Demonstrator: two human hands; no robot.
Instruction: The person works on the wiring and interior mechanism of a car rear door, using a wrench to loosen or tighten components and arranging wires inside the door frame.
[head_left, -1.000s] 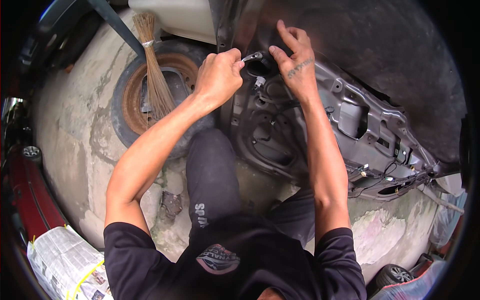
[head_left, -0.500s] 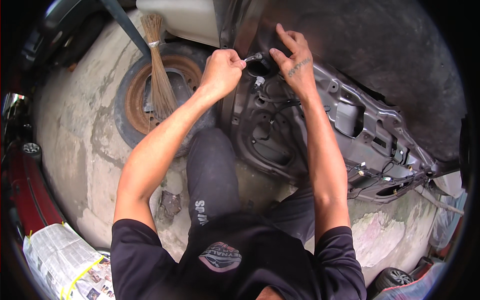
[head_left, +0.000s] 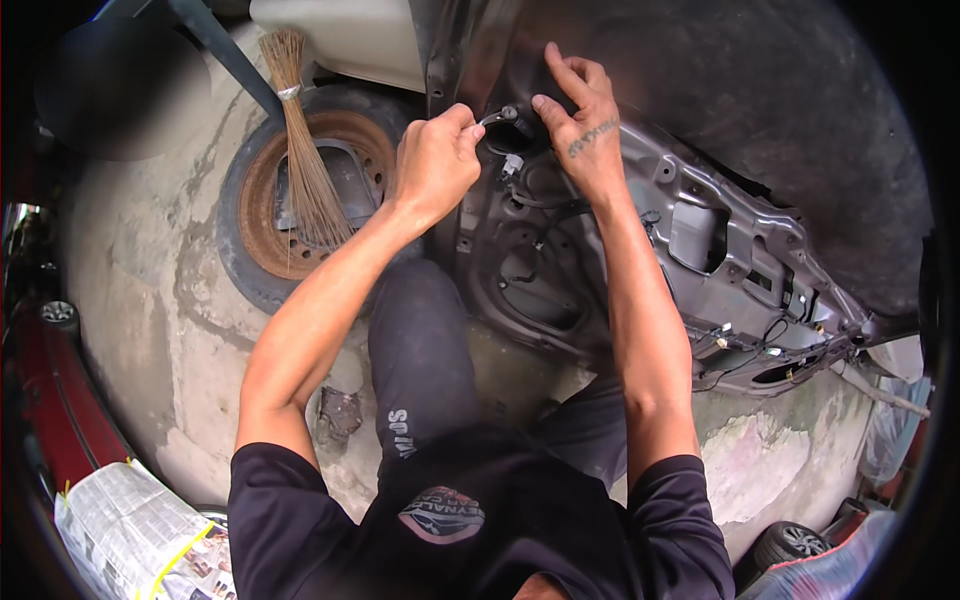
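My left hand [head_left: 436, 162] is closed round the handle of a small metal wrench [head_left: 493, 119]. The wrench's far end sits against a dark round fitting at the upper part of a bare grey car door [head_left: 486, 285]. My right hand [head_left: 584, 122] is just right of that end, index finger stretched out and thumb apart, holding nothing. Its fingertips are by the dark panel; whether they touch it I cannot tell. Below the wrench, a pale plug connector [head_left: 512, 164] sticks up from the door, with dark wiring beside it.
To the left, a worn tyre on a rusty rim [head_left: 245, 205] lies on the cracked concrete floor [head_left: 150, 280], a stick broom [head_left: 308, 170] across it. A dark post [head_left: 230, 55] slants above. Wires with light connectors [head_left: 722, 342] hang off the door at right.
My left hand has turned and dropped slightly, with the wrench end still at the fitting. My right hand keeps nearly the same pose. The whole view has shifted a little.
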